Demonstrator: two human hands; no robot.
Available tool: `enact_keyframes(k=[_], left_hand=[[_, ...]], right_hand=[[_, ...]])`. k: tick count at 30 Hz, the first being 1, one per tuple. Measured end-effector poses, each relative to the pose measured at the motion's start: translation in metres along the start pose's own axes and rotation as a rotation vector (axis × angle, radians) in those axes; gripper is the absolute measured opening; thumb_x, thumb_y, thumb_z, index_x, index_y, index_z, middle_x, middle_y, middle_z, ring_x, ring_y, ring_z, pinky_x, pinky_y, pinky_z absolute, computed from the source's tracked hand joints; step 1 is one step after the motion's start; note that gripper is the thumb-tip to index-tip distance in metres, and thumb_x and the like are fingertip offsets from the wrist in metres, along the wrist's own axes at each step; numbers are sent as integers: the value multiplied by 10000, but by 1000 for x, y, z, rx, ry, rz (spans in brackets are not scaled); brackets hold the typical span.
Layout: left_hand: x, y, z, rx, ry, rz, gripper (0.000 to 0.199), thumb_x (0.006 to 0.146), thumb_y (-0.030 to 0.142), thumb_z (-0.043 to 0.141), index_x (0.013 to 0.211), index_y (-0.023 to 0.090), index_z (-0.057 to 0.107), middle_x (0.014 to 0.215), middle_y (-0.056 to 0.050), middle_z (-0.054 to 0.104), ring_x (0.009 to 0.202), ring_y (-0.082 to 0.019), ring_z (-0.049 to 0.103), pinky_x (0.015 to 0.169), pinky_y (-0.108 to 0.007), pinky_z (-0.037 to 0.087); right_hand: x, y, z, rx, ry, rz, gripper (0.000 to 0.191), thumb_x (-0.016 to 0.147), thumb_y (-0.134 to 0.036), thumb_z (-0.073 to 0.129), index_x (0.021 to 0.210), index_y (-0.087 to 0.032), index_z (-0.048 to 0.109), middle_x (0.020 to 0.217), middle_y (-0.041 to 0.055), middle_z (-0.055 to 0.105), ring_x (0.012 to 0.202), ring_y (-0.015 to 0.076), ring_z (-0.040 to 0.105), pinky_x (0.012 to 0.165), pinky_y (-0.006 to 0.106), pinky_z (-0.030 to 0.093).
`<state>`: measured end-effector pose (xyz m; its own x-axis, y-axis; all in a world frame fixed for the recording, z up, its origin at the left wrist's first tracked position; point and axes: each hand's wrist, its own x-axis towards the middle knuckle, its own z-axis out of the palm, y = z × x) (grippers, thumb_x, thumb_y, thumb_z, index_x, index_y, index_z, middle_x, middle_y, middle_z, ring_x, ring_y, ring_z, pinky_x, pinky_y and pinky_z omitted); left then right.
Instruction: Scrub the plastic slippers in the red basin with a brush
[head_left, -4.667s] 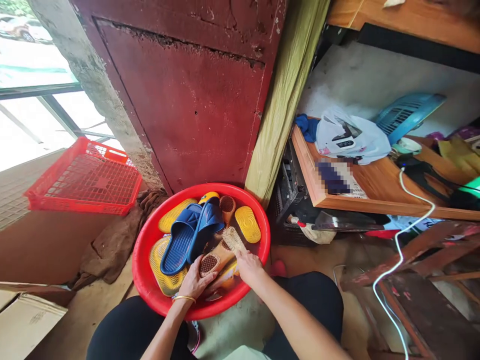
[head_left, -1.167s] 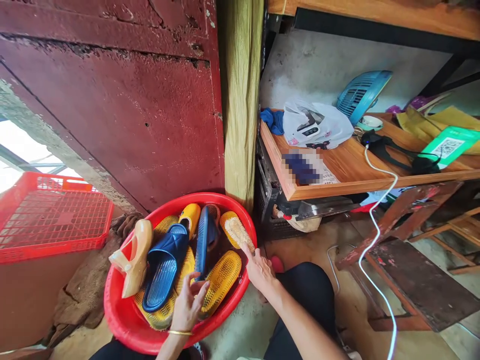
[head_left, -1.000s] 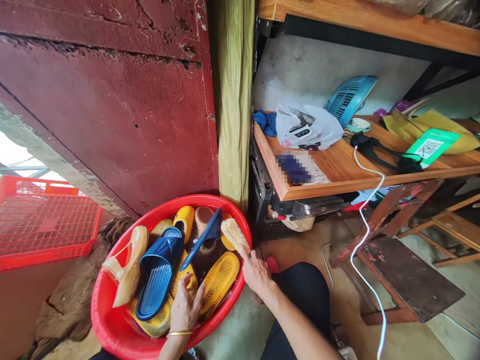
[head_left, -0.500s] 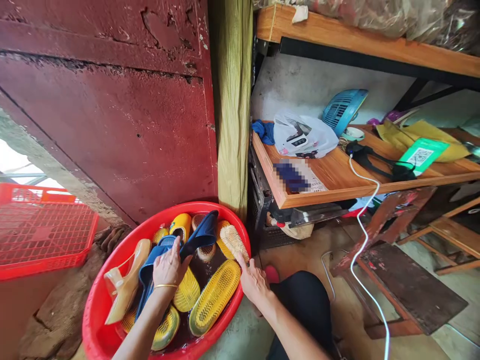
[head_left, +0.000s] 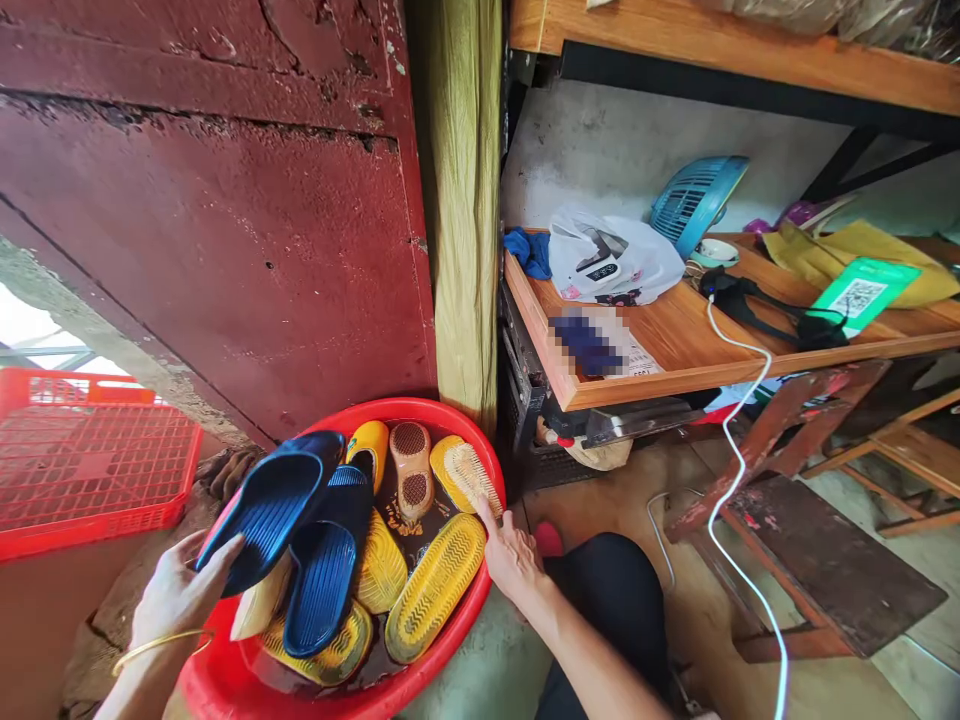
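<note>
My left hand (head_left: pixel 180 585) grips the heel end of a navy blue slipper (head_left: pixel 266 515), held tilted over the left side of a red basin (head_left: pixel 405 700). A second blue slipper (head_left: pixel 322 595) lies below it, on top of yellow-soled footwear. My right hand (head_left: pixel 514 555) is closed on a scrub brush (head_left: pixel 469 478), its pale bristles facing up at the basin's right rim. Under that hand a yellow slipper (head_left: pixel 435 590) lies sole up in dark water. A tan shoe (head_left: pixel 411 470) rests sole up at the back, and a cream shoe (head_left: pixel 262 600) is mostly hidden.
A red plastic crate (head_left: pixel 97 450) stands at the left, below a dark red door (head_left: pixel 225 260). To the right, a wooden table (head_left: pixel 675 385) bears a blue fan (head_left: pixel 694 205) and a white plastic bag (head_left: pixel 615 260). A white cable (head_left: pixel 742 480) hangs in front of a low wooden stool (head_left: pixel 832 560).
My left hand has moved left and lifted one blue slipper by its heel, covering much of the cream shoe. My right hand stays at the rim with the brush. The view has shifted slightly.
</note>
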<state>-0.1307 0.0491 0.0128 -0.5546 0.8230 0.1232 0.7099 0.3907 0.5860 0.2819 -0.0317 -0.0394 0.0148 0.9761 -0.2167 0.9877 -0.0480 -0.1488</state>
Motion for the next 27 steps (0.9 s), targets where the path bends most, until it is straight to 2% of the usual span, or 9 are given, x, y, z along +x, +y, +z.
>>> enact_keyframes(k=[3,5,7,10,14,18,22,25,27], left_hand=[[-24,-9,5,141,129,133,620,804,639,538,1270,230,570,1226,-133,720,1181,-395,641,990,-598,494],[-58,-1,25,39,110,363,661,825,639,503,1292,175,567,1328,-197,661,1234,-399,611,1047,-567,474],[-101,15,56,-84,-220,571,573,861,560,497,1281,180,579,1258,-165,709,1154,-314,674,1023,-456,521],[-163,43,107,44,-655,710,607,837,454,542,1377,178,569,1472,-170,589,1340,-273,569,1130,-398,435],[-203,74,147,412,-838,604,903,751,430,593,1543,56,374,1636,-239,337,1486,-344,385,1227,-505,244],[-198,82,152,436,-883,517,976,732,423,605,1572,34,298,1620,-260,357,1490,-357,372,1202,-512,255],[-189,72,143,97,-835,364,856,745,427,603,1531,146,413,1485,-184,569,1339,-337,554,1112,-465,384],[-182,65,129,-331,-869,142,837,712,479,636,1457,120,506,1141,-127,754,1015,-303,698,870,-388,523],[-176,61,117,-576,-889,0,853,667,517,701,1406,115,562,980,-91,771,825,-265,697,720,-346,521]], right_hand=[[0,-1,0,-11,11,-10,803,937,-67,399,1647,-264,79,1256,220,605,881,272,736,792,397,574],[0,-2,-1,-24,20,-16,784,941,-56,380,1646,-258,104,1227,212,615,874,265,736,787,392,576],[-1,-3,-2,-40,26,-13,774,940,-40,356,1645,-256,118,1204,205,623,864,260,738,782,390,576],[-1,-3,-4,-50,26,-4,764,945,-40,346,1644,-260,129,1194,199,630,855,261,739,778,393,574],[-2,-2,-3,-44,20,-16,743,963,-85,370,1642,-274,134,1217,196,632,878,274,738,787,389,569],[-3,-1,0,-52,30,-13,745,958,-79,359,1643,-261,128,1253,212,620,902,280,737,782,377,566],[-3,0,1,-41,38,-20,739,955,-81,351,1641,-252,136,1230,205,625,892,278,738,781,381,569],[-2,0,0,-40,34,-24,738,953,-91,372,1640,-248,151,1225,206,627,887,273,735,779,378,570],[-2,-1,-1,-48,29,-22,748,948,-88,386,1640,-245,149,1222,206,627,888,267,733,786,373,567]])
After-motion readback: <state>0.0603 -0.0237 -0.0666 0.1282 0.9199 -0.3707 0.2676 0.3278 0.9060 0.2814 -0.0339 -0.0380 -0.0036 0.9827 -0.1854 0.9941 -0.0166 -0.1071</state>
